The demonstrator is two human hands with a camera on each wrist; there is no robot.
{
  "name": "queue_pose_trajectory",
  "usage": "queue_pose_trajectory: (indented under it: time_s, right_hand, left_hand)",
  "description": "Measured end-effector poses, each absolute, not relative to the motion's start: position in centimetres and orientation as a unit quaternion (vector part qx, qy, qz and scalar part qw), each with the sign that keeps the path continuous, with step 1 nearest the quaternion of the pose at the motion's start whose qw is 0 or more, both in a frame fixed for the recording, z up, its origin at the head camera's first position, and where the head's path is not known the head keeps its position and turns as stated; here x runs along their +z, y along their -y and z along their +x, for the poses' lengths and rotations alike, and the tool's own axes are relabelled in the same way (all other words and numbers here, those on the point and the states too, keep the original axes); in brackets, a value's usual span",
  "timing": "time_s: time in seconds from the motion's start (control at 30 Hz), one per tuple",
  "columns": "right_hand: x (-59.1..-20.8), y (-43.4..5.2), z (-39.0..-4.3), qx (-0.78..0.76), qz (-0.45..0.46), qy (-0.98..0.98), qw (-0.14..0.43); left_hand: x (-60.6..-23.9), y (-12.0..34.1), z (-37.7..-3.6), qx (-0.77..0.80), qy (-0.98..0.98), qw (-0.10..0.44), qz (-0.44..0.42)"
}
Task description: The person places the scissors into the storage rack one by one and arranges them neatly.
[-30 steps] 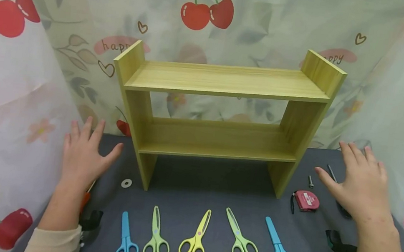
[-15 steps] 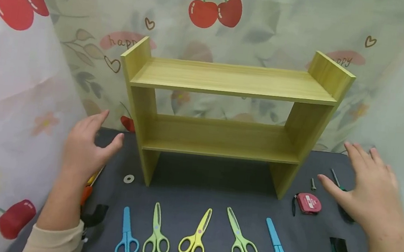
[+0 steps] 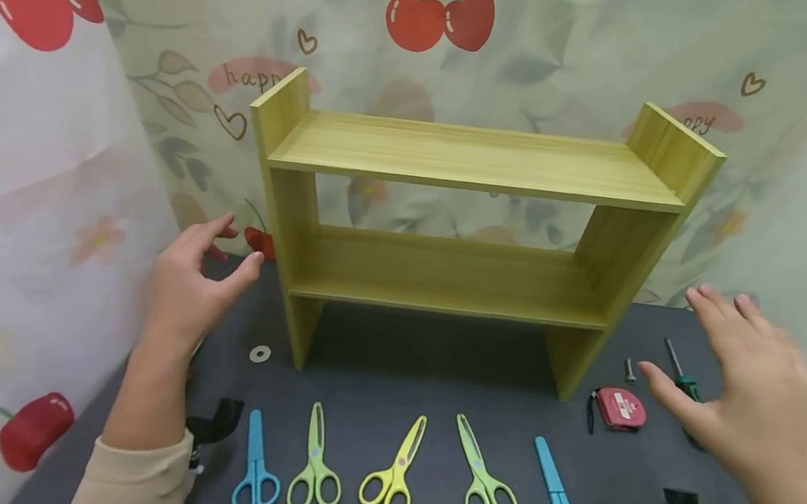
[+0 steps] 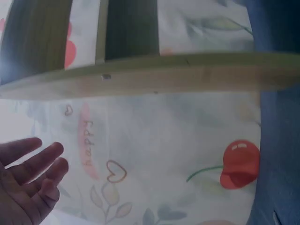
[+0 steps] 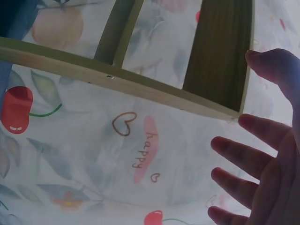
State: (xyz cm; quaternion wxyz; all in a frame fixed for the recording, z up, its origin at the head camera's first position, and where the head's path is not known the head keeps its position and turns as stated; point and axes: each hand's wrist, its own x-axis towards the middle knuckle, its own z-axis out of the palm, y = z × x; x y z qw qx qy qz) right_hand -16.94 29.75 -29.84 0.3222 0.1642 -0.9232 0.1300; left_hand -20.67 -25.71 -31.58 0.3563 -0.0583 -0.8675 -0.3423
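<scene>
A two-tier wooden shelf point(image 3: 475, 160) stands upright at the back of the dark table, both its boards bare. My left hand point(image 3: 191, 285) is raised just left of the shelf's left side panel, fingers loosely bent and thumb apart, holding nothing. On the other side my right hand point(image 3: 756, 396) hovers with fingers spread, apart from the right panel. In the right wrist view the fingers point(image 5: 243, 154) overlap the panel's top corner. The left wrist view shows the fingers point(image 4: 37, 168) below the side panel point(image 4: 164, 77), with a gap between.
Several scissors lie in a front row, including a yellow pair point(image 3: 391, 473) and a blue pair point(image 3: 558, 498). A red tape measure point(image 3: 621, 409), a bolt point(image 3: 630, 371) and a screwdriver point(image 3: 683, 375) lie by the right hand. A white washer point(image 3: 260, 354) lies left. Patterned curtain point(image 3: 586, 56) hangs behind.
My left hand has moved right toward the shelf, its fingers bending from spread. The right hand has shifted slightly right and down in view. The head view has shifted a little.
</scene>
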Motion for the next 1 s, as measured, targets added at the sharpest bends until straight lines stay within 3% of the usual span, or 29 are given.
queue_pose_trajectory:
  time_s: [0.37,0.6,1.0]
  right_hand:
    - [-30.1,-29.0,-15.2,0.237,0.211,0.909,0.271]
    - [-30.0,-28.4,-15.0,0.266,0.272,0.888,0.256]
    - [-30.3,-28.1,-15.3,0.316,0.305,0.881,0.177]
  left_hand:
    - [-32.6,23.2,-22.4,-0.41,0.842,0.333,-0.109]
    - [-33.7,22.2,-23.0,-0.385,0.842,0.364,-0.101]
    - [-34.5,21.8,-23.2,-0.388,0.829,0.395,-0.073]
